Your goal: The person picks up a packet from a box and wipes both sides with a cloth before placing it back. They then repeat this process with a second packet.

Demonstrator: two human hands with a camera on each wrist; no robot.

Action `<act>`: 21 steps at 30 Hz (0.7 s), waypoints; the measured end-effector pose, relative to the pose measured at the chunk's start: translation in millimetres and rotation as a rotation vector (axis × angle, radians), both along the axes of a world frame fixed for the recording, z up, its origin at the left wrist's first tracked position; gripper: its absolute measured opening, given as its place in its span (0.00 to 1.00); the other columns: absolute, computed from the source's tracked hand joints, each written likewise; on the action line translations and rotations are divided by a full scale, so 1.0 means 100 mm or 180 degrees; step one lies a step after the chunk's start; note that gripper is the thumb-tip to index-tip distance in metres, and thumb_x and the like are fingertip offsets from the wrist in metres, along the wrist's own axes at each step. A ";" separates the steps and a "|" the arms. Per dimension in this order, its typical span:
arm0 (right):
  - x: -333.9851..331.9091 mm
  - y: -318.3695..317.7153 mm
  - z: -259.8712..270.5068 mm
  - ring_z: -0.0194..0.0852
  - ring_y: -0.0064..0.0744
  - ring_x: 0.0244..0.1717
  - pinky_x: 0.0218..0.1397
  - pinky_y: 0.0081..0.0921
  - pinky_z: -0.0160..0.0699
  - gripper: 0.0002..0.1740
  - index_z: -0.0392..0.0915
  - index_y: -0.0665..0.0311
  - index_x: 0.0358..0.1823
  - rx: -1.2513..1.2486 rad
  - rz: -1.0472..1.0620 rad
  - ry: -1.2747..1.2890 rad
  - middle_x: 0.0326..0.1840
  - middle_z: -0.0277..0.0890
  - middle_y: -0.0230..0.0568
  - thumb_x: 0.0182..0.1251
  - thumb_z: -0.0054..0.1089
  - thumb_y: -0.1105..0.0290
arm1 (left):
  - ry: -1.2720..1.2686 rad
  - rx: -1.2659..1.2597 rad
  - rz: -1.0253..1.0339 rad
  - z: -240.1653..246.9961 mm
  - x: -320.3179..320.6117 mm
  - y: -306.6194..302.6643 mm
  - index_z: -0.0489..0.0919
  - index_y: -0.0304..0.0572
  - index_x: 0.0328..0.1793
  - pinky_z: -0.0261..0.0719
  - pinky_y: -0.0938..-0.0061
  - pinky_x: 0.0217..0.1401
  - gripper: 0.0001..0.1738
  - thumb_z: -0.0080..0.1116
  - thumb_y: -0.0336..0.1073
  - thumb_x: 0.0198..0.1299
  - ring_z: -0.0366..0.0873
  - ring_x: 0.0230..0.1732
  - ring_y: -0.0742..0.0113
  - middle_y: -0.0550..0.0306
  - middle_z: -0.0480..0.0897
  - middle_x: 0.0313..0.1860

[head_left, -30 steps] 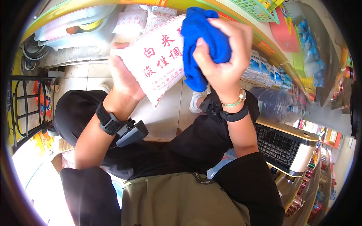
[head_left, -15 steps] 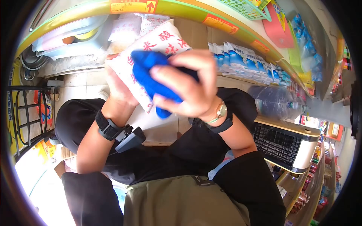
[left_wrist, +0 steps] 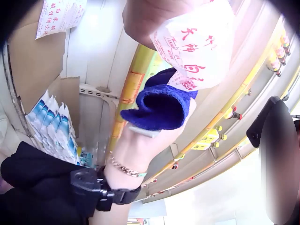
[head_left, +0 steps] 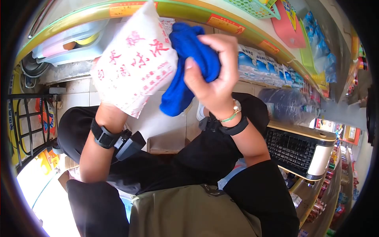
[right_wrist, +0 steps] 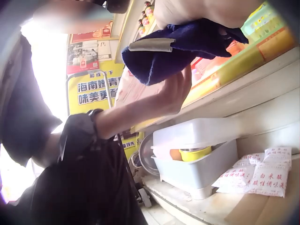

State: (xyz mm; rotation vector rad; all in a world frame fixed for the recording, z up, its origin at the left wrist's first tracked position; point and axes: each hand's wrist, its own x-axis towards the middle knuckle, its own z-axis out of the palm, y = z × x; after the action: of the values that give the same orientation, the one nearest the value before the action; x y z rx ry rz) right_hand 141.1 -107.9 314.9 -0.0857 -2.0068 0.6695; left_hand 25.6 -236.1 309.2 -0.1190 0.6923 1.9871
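Note:
A white seasoning pouch (head_left: 136, 59) with red Chinese print is held up in front of the body, tilted. My left hand (left_wrist: 152, 18) grips it from behind, so most of that hand is hidden in the head view. My right hand (head_left: 217, 81) holds a bunched blue cloth (head_left: 197, 55), thumb on the near side and fingers curled over the far side. The cloth lies along the pouch's right edge. In the left wrist view, a fold of the cloth opens toward the camera below the pouch.
A shelf edge (head_left: 181, 15) with orange labels runs above the hands. Below it are more white pouches (right_wrist: 269, 178), a lidded plastic box (right_wrist: 197, 171) and blue-and-white packets (head_left: 260, 65). A large clear bottle (head_left: 284, 102) and a keyboard (head_left: 290, 152) are at the right, a black rack (head_left: 29, 122) at the left.
The cloth swept left and down across the pouch's front, then went back to its right edge. The pouch has moved left and turned, and now covers most of my left hand.

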 end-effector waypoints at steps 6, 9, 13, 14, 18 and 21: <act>0.01 -0.22 -0.16 0.70 0.38 0.31 0.34 0.29 0.72 0.19 0.75 0.62 0.38 0.0013 0.0485 -0.0711 0.34 0.67 0.42 0.40 0.67 0.71 | -0.0154 0.2164 -0.0213 -0.53 -0.33 -0.12 0.60 0.38 0.68 0.67 0.54 0.63 0.37 0.37 0.57 0.60 0.68 0.61 0.48 0.44 0.68 0.63; 0.05 -0.24 -0.05 0.70 0.36 0.29 0.33 0.28 0.72 0.18 0.77 0.64 0.37 -0.0146 0.0579 -0.0568 0.32 0.68 0.42 0.39 0.66 0.72 | -0.0213 0.2399 -0.0380 -0.53 -0.39 -0.13 0.57 0.37 0.69 0.67 0.52 0.63 0.42 0.39 0.60 0.55 0.66 0.63 0.46 0.43 0.66 0.65; 0.14 -0.11 0.17 0.71 0.34 0.30 0.33 0.25 0.73 0.20 0.79 0.65 0.38 0.0227 0.0485 -0.0270 0.35 0.71 0.43 0.37 0.67 0.71 | -0.0110 0.1634 -0.0147 -0.44 -0.37 -0.11 0.56 0.36 0.69 0.65 0.50 0.64 0.43 0.37 0.60 0.54 0.66 0.63 0.44 0.42 0.65 0.65; 0.15 -0.10 0.19 0.71 0.35 0.30 0.33 0.25 0.73 0.20 0.79 0.65 0.38 0.0396 0.0439 -0.0163 0.35 0.71 0.43 0.37 0.67 0.71 | -0.0109 0.1641 -0.0138 -0.33 -0.32 -0.07 0.56 0.36 0.69 0.65 0.50 0.64 0.43 0.37 0.60 0.54 0.66 0.63 0.44 0.42 0.65 0.65; 0.09 -0.15 0.12 0.71 0.36 0.31 0.33 0.26 0.73 0.20 0.79 0.63 0.38 0.0551 0.0327 -0.0058 0.37 0.71 0.42 0.38 0.67 0.69 | 0.0176 0.0641 -0.0016 -0.15 -0.17 0.03 0.61 0.31 0.66 0.66 0.55 0.62 0.43 0.32 0.58 0.52 0.68 0.60 0.46 0.42 0.68 0.62; 0.05 -0.30 -0.01 0.70 0.37 0.34 0.38 0.28 0.71 0.20 0.80 0.62 0.38 0.0564 0.0726 -0.0283 0.38 0.70 0.41 0.38 0.68 0.69 | 0.1191 0.0612 -0.0138 -0.21 0.02 0.07 0.64 0.28 0.64 0.63 0.62 0.65 0.44 0.29 0.59 0.52 0.68 0.61 0.51 0.40 0.70 0.61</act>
State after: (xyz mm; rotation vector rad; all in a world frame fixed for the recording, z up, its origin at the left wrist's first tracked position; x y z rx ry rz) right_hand 146.4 -138.3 313.6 0.2256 -2.1731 0.6358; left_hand 27.4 -228.7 288.3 0.3890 0.7256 2.0428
